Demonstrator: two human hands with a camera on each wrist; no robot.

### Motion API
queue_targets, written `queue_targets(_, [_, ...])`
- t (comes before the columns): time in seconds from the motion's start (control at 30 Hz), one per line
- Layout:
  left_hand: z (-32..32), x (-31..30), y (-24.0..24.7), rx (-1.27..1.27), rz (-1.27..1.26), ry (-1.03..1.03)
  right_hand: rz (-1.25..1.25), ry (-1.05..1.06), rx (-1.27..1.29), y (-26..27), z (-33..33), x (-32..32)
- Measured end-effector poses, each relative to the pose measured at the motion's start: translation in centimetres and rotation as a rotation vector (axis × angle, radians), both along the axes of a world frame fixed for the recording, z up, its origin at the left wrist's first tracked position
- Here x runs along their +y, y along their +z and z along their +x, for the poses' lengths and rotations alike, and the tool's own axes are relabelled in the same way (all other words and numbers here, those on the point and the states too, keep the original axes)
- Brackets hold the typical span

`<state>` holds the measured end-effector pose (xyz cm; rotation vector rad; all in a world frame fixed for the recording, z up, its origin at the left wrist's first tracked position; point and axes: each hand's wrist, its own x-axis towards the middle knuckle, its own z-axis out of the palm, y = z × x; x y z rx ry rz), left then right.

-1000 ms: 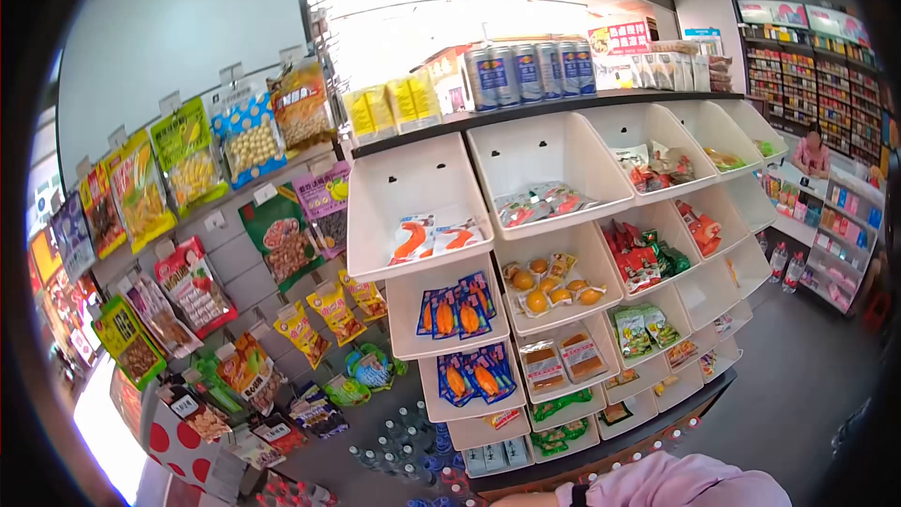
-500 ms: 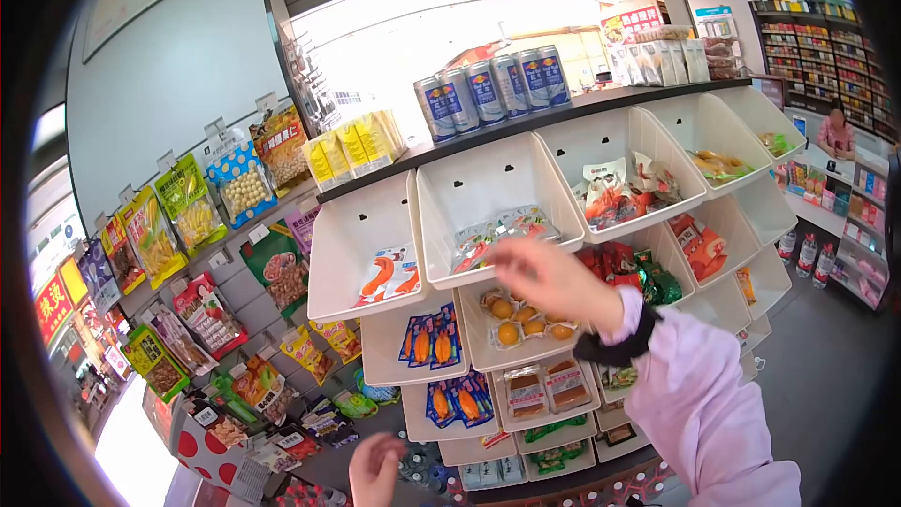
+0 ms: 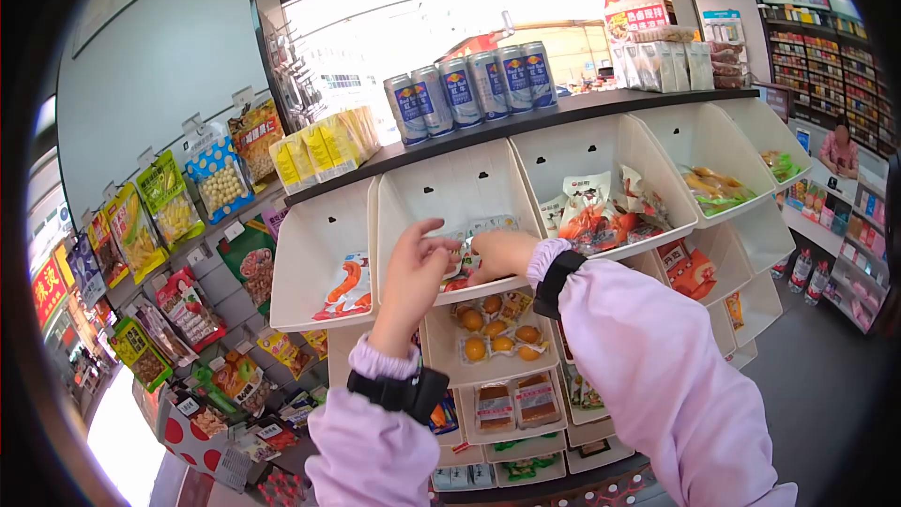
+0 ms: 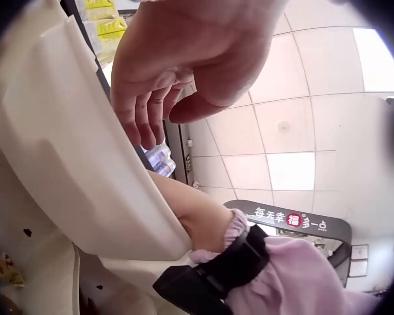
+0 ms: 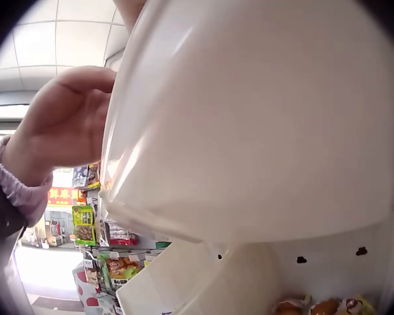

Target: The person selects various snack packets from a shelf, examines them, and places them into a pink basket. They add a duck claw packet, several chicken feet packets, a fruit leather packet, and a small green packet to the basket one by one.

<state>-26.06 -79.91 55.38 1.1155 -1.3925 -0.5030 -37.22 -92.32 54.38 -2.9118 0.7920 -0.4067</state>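
My right hand [image 3: 502,255] reaches over the front lip of a white bin [image 3: 460,190] in the top row. Its fingertips are down among clear, silvery snack packets [image 3: 496,223], and I cannot tell whether they pinch one. Just left of it, my left hand [image 3: 418,272] hovers at the same bin, fingers loosely bent and nothing in them. The left wrist view shows that left hand [image 4: 190,59] from below, beside the bin's outer wall [image 4: 92,164]. In the right wrist view the bin wall [image 5: 249,125] hides most of the right hand.
Bins beside it hold packs with red pictures [image 3: 349,286] and red-and-white bags [image 3: 601,211]. Below are packaged brown eggs [image 3: 497,329]. Blue-and-silver cans [image 3: 460,94] and yellow packs [image 3: 324,150] stand on the ledge above. Hanging snack bags [image 3: 221,174] line the left wall.
Both hands have come up into view; the right has gone down into the packet bin, the left has risen from below to beside it. The view has moved closer to the bins.
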Motion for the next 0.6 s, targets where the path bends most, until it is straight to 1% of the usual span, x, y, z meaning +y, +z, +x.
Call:
queue_targets(0.03, [0.3,-1.1,-0.1,-0.019,0.040,0.018,0.017,-0.011,0.029,-0.1,0.1,-0.1])
queue_targets(0.13, [1.4,-3.4,-0.3,-0.137,0.195,0.166,0.028,-0.053,0.112,0.5,0.1,0.1])
queue_targets(0.23, [2.2,-5.0,-0.9,-0.359,0.360,0.278,0.013,-0.054,0.151,0.9,-0.3,0.5])
queue_targets(0.33, [2.7,-6.4,-1.3,-0.621,0.388,0.340,0.030,-0.039,0.197,1.1,0.0,0.2])
queue_targets(0.43, [3.5,-7.7,-2.1,-0.508,0.381,0.287,0.048,-0.028,0.152,0.7,-0.1,0.0])
queue_targets(0.53, [3.0,-7.1,-1.9,-0.467,0.407,0.298,0.066,-0.043,0.159,0.9,-0.1,0.3])
queue_targets(0.6, [3.4,-7.1,-2.0,-0.472,0.360,0.319,0.037,-0.041,0.141,1.3,-0.2,0.8])
